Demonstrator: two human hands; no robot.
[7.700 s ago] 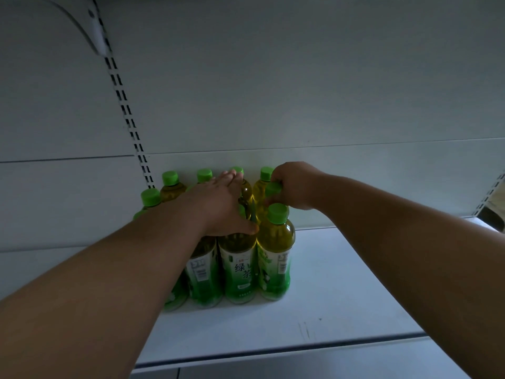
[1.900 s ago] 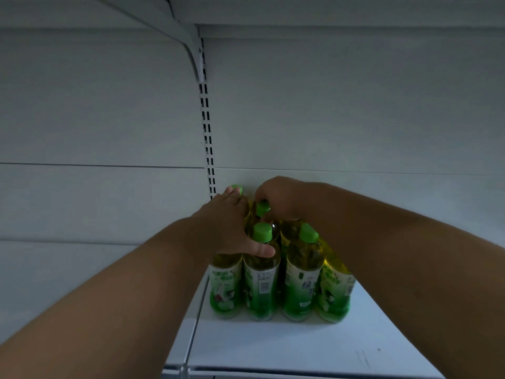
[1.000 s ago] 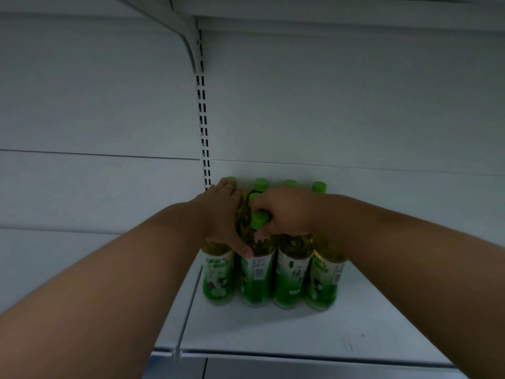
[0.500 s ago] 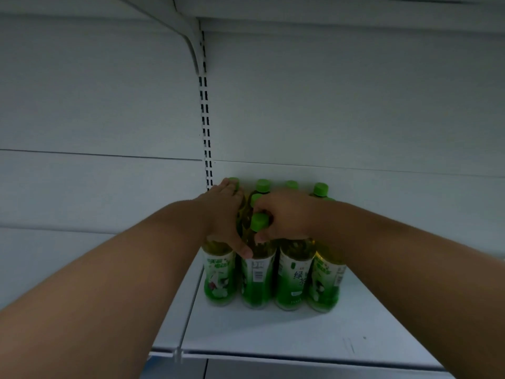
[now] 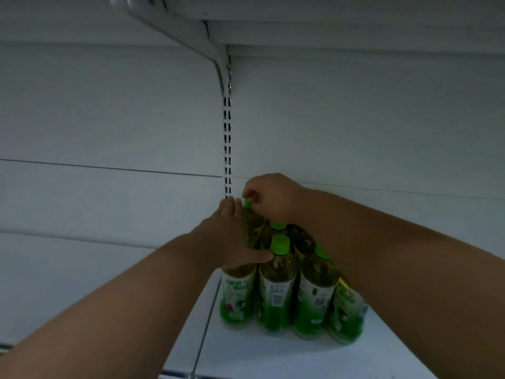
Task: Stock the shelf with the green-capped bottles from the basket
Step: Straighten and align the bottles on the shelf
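Several green-capped tea bottles point(image 5: 277, 294) stand packed together on the white shelf point(image 5: 273, 356), close to its left end. My right hand point(image 5: 270, 196) pinches the green cap of a bottle at the back point(image 5: 252, 225), which leans over the others. My left hand point(image 5: 232, 236) lies flat against the left side of the group, thumb across the neck of a front bottle. The basket is not in view.
A slotted upright point(image 5: 227, 149) runs down the back wall just behind the bottles. A bracket point(image 5: 191, 36) carries the shelf above. The shelf's front edge point(image 5: 177, 374) is near the bottom. Bare shelf surface extends to the right of the bottles.
My right hand has left the cap of a front bottle and moved up and back to the cap of a rear bottle. My left hand stays against the group.
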